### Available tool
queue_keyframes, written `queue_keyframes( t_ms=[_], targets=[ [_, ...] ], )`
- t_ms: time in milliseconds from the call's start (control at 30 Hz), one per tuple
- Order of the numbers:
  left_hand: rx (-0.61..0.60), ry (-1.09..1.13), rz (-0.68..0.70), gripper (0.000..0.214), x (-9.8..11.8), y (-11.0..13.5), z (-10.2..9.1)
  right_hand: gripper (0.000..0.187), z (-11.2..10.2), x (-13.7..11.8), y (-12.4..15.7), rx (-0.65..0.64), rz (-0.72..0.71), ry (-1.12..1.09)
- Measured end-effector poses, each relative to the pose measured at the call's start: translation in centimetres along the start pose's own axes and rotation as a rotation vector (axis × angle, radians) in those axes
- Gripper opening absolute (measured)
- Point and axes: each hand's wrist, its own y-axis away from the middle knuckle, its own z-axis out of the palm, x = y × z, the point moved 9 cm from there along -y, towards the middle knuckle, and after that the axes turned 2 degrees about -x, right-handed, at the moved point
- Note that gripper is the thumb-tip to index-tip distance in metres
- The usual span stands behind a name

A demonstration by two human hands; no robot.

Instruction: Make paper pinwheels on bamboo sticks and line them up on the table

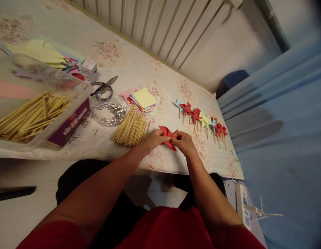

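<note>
Between my two hands is a red paper pinwheel (168, 144), held just above the cloth near the table's front edge. My left hand (155, 139) pinches its left side, and my right hand (184, 142) pinches it at the middle and right. Whether a pin sits at its centre is hidden by my fingers. Left of my left hand lies a bundle of short wooden sticks (131, 128). Behind them is a stack of square coloured papers (144, 98) with a yellow sheet on top. Finished-looking pinwheels on sticks (195, 115), red, yellow and blue, lie in a row to the right.
A clear dish of small metal pins (110, 112) and dark-handled scissors (104, 88) lie left of the papers. A plastic bin (83, 91) with more sticks stands far left, near small white boxes (89, 66). A radiator (155, 27) runs behind; a blue curtain (285, 128) hangs right.
</note>
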Motion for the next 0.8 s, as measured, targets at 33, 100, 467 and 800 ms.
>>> queue_keyframes(
  t_ms=[33, 100, 467, 800],
  targets=[
    [0.003, -0.002, 0.003, 0.012, -0.1, -0.1, -0.1, 0.018, 0.0, 0.0, 0.0, 0.006, 0.002, -0.001],
    [0.020, -0.011, -0.005, 0.010, -0.2, -0.1, -0.2, 0.018, -0.1, 0.0, 0.0, 0.016, 0.002, -0.003],
    [0.056, 0.038, 0.017, 0.013, 0.8, 0.2, -0.2, 0.046, -2.5, -0.4, 1.6, 0.269, -0.031, -0.123],
    [0.064, -0.011, 0.045, 0.019, 1.1, 0.4, -0.2, 0.031, 0.7, 2.1, 1.9, 0.110, 0.139, -0.470]
  ],
)
